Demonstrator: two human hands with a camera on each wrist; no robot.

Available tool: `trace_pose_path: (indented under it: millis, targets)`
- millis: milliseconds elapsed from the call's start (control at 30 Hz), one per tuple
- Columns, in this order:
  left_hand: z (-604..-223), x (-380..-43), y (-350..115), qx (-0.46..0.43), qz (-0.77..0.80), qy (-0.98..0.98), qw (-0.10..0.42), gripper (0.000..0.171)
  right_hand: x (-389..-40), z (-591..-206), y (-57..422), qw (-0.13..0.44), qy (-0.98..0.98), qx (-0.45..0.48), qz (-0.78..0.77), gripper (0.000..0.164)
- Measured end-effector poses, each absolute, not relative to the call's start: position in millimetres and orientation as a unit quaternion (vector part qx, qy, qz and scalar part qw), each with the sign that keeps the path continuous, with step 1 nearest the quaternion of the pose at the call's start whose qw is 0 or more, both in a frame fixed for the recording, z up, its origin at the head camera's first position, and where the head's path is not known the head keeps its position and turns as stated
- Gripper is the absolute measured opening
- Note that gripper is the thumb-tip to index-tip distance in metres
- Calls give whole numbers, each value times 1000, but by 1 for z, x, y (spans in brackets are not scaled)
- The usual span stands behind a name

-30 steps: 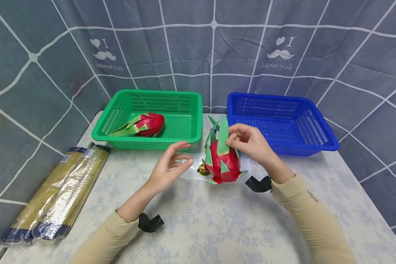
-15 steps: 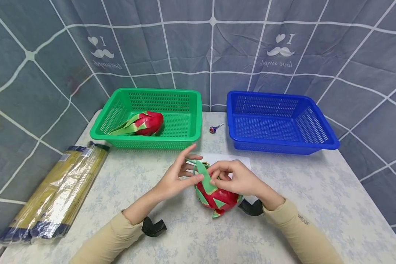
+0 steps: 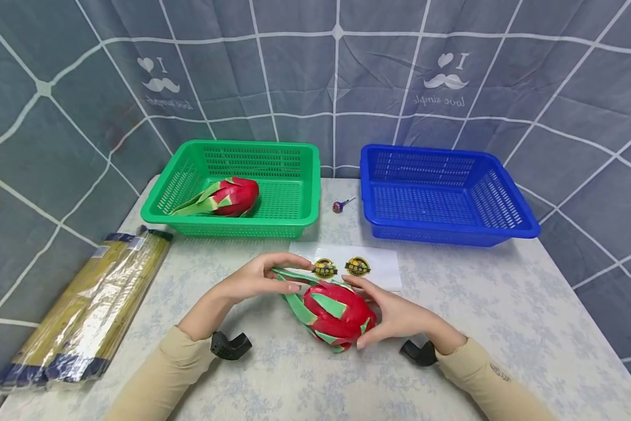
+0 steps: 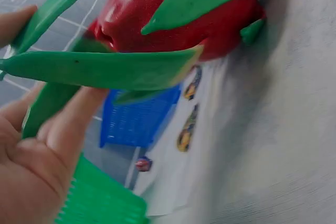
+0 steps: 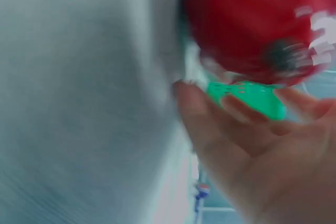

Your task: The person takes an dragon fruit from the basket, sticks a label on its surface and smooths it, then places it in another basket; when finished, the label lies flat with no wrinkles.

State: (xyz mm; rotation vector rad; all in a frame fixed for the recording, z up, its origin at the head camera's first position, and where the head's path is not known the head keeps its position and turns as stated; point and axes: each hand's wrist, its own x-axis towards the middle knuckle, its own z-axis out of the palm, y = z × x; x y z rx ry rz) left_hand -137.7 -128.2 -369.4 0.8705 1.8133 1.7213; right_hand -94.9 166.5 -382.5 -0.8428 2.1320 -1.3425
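Note:
A red dragon fruit with green leaf-like scales [image 3: 341, 310] lies on its side low over the table in the head view, its long leaves pointing left. My left hand [image 3: 257, 278] holds it by those leaves, between thumb and fingers. Seen from the left wrist, the leaves [image 4: 105, 69] cross in front of the fingers. At the fruit's right end, my right hand [image 3: 402, 316] has its thumb and fingers spread around the body. The right wrist view is blurred; there the fingers [image 5: 210, 124] sit close below the fruit [image 5: 252, 24], with any contact unclear.
A second dragon fruit [image 3: 238, 196] lies in a green basket [image 3: 231, 229]. The blue basket [image 3: 452, 237] stands at the right. Between them lies a lollipop [image 3: 338, 206]. Behind the hands is a white sheet with two round stickers [image 3: 383, 275]. Long plastic-wrapped packs [image 3: 94, 310] lie at left.
The dragon fruit came down from upright, turning onto its side with leaves to the left. My left hand took the leaves; my right hand left them and moved to the fruit's other end.

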Motion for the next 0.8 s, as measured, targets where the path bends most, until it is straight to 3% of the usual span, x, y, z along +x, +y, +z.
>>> trace_pose_path:
  millis: [100,300,500,633,800]
  targets:
    - [-372,-139,-132,344,651,619,274,49,-97,-396,170,244,772,-330,-486,96]
    - [-373,-137,-132,380,639,599,297,56,-100,-394,178,169,811,-350,-437,88]
    - [-359,-129,-126,430,528,684,262,56,-97,-380,184,96,860,-373,-335,91]
    - [-350,-120,-118,418,453,745,255,59,-95,-375,185,53,871,-387,-299,90]
    - [-368,-120,-114,405,407,779,252,48,-95,-373,186,78,850,-396,-338,89]
